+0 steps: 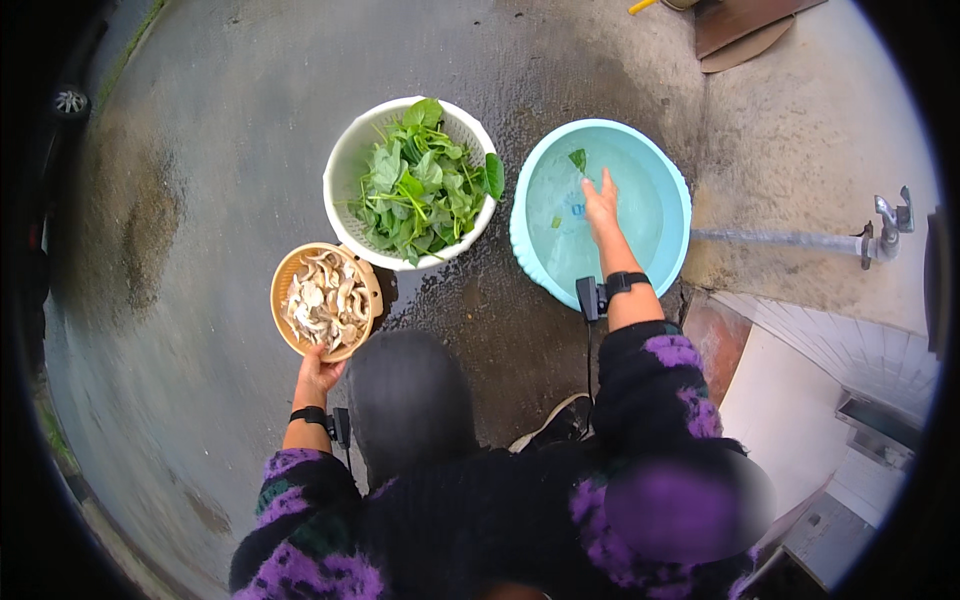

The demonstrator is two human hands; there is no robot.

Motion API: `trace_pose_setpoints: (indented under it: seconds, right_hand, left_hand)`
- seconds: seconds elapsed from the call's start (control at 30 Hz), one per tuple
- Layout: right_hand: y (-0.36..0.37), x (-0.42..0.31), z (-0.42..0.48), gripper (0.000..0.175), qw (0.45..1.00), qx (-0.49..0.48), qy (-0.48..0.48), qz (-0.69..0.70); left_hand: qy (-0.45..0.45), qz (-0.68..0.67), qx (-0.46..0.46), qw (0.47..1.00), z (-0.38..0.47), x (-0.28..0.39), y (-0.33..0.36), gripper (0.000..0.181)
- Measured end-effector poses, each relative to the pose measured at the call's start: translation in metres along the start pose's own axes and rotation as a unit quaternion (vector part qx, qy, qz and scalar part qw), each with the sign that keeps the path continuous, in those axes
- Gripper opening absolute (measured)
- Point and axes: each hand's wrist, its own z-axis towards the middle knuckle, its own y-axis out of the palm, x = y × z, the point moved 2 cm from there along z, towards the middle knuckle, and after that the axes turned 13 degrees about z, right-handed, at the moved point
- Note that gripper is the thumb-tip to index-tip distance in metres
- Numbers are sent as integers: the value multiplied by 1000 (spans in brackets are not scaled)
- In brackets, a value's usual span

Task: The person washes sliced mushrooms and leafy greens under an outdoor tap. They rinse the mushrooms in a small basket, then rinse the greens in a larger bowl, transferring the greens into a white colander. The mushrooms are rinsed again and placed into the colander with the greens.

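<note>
My left hand (319, 371) grips the near rim of a small tan plastic colander (279, 281), its thumb over the edge. Torn oyster mushrooms (326, 300) fill the colander. My right hand (602, 202) reaches over a light blue plastic basin (677, 217) of clear water, fingers apart. Just beyond its fingertips is a green leaf piece (577, 160), and a smaller scrap (556, 222) lies to the left. Whether the fingertips touch the water or the leaf piece, I cannot tell. A white plastic colander (341, 161) heaped with leafy greens (424, 187) stands left of the basin.
On the right, a metal pipe with a tap (889, 225) extends toward the basin. The concrete ground (465, 330) is wet around the containers. My shoe (559, 424) is near the basin. A cable (589, 367) hangs from the device on my right wrist.
</note>
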Motion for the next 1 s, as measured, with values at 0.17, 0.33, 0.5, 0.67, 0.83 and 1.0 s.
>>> trace_pose_setpoints:
  seconds: [0.17,0.33,0.5,0.67,0.83,1.0]
  right_hand:
    - [39,-20,10,50,918,-268,-119,-266]
    - [34,-7,-56,28,907,-390,41,-155]
    - [5,-15,-58,20,904,-384,157,-103]
    - [1,-77,-29,23,982,-167,51,-76]
    - [58,-160,-91,49,919,-377,-19,117]
    - [111,-210,-173,54,889,-408,-207,-12]
  left_hand:
    - [20,-13,-36,999,12,-7,-12,38]
    - [26,-23,-47,998,12,-14,-28,44]
    - [117,5,-71,991,-46,-2,-26,49]
    - [232,63,-88,967,-123,44,-12,54]
    - [274,116,-88,951,-173,80,16,50]
    - [292,147,-106,939,-183,84,43,50]
